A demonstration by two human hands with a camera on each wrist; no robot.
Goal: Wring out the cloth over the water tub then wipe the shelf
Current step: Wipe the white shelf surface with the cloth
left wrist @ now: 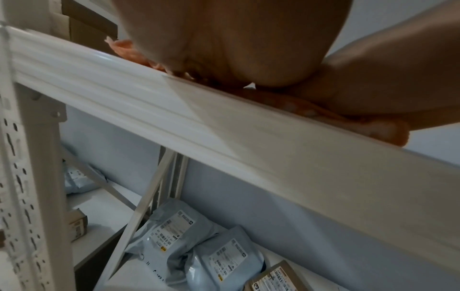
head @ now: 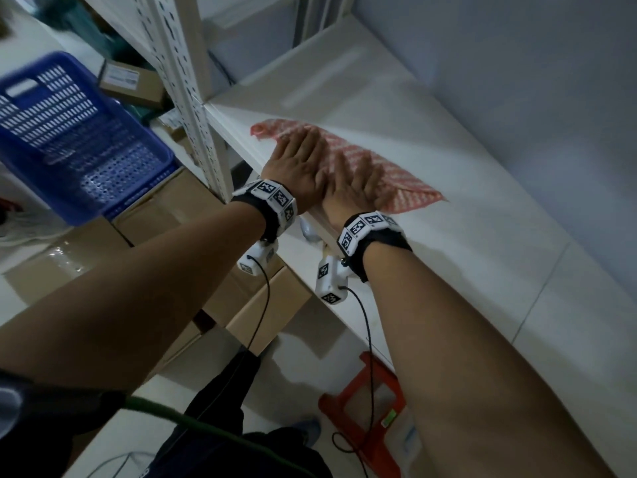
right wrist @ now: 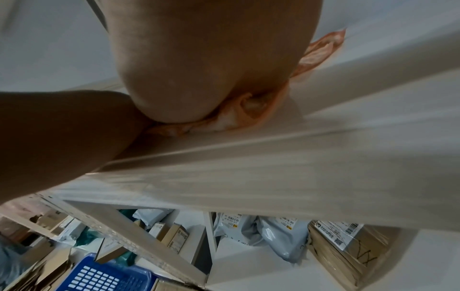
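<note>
My left hand point(head: 299, 167) and my right hand point(head: 355, 188) lie flat, side by side, with fingers straight, pressing down on the red and white cloth point(head: 396, 188). The cloth is spread near the front edge of the white shelf point(head: 482, 236). Farther left sits a blue basket point(head: 62, 132).

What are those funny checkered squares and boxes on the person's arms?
Each bare forearm has a black wristband ringed with white blocks carrying black square code markers. A white camera box hangs under each wrist, with a thin black cable trailing down. No sleeves show.
</note>
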